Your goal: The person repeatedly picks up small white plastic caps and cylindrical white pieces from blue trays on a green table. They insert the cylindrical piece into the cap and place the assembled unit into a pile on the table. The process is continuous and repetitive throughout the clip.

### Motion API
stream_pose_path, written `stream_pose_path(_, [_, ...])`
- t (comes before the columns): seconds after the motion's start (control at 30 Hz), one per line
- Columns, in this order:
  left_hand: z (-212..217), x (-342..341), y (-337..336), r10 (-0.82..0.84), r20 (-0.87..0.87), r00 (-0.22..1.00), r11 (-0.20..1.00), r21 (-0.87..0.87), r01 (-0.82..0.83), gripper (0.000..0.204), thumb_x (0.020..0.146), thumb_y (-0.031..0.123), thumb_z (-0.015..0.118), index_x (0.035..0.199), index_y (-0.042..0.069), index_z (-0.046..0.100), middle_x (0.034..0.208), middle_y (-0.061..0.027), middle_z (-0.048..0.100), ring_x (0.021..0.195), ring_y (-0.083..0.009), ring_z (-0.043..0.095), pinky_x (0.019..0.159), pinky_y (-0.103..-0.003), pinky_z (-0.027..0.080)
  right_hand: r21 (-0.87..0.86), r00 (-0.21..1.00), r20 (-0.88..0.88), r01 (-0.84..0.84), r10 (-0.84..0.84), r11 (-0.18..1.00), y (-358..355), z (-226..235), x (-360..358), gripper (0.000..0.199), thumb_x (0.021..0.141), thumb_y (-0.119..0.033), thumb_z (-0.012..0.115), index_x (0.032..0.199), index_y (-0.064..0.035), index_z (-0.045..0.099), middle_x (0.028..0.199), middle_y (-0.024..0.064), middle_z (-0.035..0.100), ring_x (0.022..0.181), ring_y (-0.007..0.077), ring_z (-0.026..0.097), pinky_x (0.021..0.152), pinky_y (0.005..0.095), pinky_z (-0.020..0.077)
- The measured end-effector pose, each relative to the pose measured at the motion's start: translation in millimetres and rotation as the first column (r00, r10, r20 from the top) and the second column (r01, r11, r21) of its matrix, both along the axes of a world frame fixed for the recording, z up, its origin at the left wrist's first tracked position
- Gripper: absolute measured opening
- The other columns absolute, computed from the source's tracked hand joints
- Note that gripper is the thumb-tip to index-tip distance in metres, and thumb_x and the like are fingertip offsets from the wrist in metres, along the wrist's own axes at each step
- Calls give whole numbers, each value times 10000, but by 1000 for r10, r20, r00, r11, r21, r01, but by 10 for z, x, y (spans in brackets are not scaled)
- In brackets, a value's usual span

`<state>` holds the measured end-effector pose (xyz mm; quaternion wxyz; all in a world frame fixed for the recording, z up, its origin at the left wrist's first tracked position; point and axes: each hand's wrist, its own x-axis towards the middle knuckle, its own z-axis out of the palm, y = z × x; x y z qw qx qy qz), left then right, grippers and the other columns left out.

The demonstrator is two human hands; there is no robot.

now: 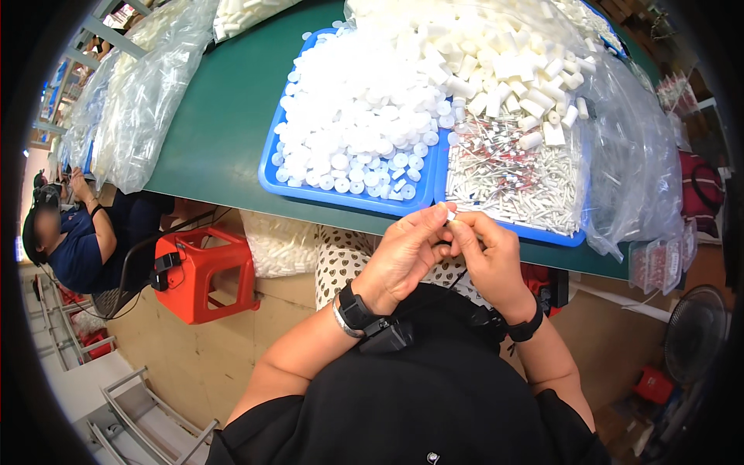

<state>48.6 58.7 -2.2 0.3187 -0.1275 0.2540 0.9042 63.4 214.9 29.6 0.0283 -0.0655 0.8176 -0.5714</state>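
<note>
Just in front of the table's edge, my left hand [403, 260] and my right hand [497, 260] meet with their fingertips. Both are closed in a pinch on a small white piece [451, 216], mostly covered by the fingers, so its exact kind is unclear. Beyond the left hand lies a blue tray [341, 199] heaped with translucent white discs [349, 116]. To its right, a second blue tray [571, 239] holds many short white tubes [519, 203] and thin silver-and-red pieces [504, 155]. Cream-white cylinders [535, 85] are piled at that tray's far end.
The trays stand on a green table [225, 101]. Clear plastic bags lie at the left [159, 101] and right [632, 155]. A red stool [205, 271] stands below on the left, near a seated person [89, 240]. A fan [697, 333] is at the right.
</note>
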Motion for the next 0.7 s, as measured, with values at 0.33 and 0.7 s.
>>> stream_pose_path(0.33, [187,-20,-112,115,-98,989,980,-151,-129,368,992,312,569,1202,10,565,981,-68,662,896,-143,671,797,-264,550,606,861,-451,100,237,789,211,33,-395,63,785,-39,650,847,-50,649,767,96,608,724,261,621,643,386,490])
stream_pose_path(0.7, [228,-38,-131,173,-168,970,948,-240,-211,458,1011,255,536,1350,-42,454,1107,-122,637,1013,-209,669,874,-303,558,739,855,-339,-16,393,673,259,34,-578,73,775,0,602,845,-5,580,801,126,603,758,295,613,674,385,492])
